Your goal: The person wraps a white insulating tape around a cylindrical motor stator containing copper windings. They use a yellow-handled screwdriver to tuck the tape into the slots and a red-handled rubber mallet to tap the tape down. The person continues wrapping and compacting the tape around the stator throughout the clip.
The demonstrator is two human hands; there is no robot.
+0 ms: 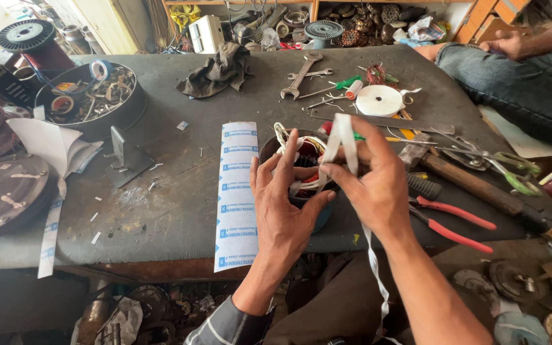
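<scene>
A round motor stator (pixel 294 167) with red and white windings stands near the front edge of the dark workbench (pixel 180 185). My left hand (pixel 282 204) wraps around its near side, fingers on the windings. My right hand (pixel 372 185) pinches a white cloth tape (pixel 342 142) above the stator; the tape trails down past my wrist towards my lap. A roll of white tape (pixel 379 100) lies further back.
A white printed paper strip (pixel 236 191) lies left of the stator. Red-handled pliers (pixel 455 220), a hammer (pixel 474 185), scissors (pixel 493 160) and a spanner (pixel 300 75) lie right and behind. A round tin of parts (pixel 91 96) sits back left. Another person's hand (pixel 509 43) rests on a knee at the far right.
</scene>
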